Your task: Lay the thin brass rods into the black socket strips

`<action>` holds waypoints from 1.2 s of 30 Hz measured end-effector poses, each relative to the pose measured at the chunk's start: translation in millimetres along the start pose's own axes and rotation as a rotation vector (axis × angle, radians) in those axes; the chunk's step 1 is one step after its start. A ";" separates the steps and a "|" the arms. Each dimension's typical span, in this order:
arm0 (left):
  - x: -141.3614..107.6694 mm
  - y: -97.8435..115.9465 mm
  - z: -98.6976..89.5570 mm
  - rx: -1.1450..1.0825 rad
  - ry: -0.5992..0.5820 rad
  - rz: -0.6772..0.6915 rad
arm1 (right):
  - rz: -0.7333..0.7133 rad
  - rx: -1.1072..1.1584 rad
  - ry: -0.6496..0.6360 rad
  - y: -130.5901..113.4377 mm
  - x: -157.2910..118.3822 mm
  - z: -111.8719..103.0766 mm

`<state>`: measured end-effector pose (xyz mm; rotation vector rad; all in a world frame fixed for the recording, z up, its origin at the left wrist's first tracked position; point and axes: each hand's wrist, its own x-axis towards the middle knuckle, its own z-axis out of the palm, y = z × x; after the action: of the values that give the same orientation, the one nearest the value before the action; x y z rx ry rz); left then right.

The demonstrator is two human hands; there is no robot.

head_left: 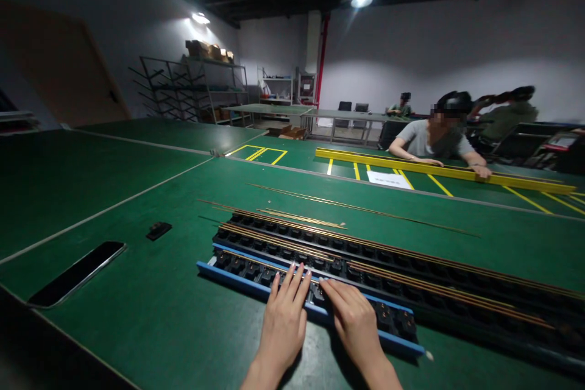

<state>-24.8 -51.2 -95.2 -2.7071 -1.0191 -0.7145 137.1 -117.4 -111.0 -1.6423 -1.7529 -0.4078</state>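
Observation:
A blue-edged channel rail (pixel 233 275) lies in front of me, with a row of black socket modules (pixel 251 270) inside it. A thin brass rod (pixel 247 257) runs along the modules and passes beneath my fingers. My left hand (pixel 286 311) lies over the rail, its fingers stretched forward with the tips on the rod. Just to its right, my right hand (pixel 354 311) has bent fingers held together, the tips at the rod; its thumb is mostly hidden. Behind the rail are black module strips (pixel 393 283) with several brass rods (pixel 439 286) lying along them.
Loose brass rods (pixel 301 218) lie farther back on the green table (pixel 150 280). At left are a phone (pixel 77 274) and a small black part (pixel 159 230). Across the table a person (pixel 441 128) handles a long yellow rail (pixel 411 166) near a paper sheet (pixel 388 180).

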 end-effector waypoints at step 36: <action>-0.5 1.4 2.3 -0.056 0.028 -0.033 | -0.039 -0.110 -0.037 28.9 -14.2 -23.3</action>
<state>-23.3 -51.8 -97.5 -2.7251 -1.0548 -0.7967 170.6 -138.8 -110.4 -1.7046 -1.8206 -0.5028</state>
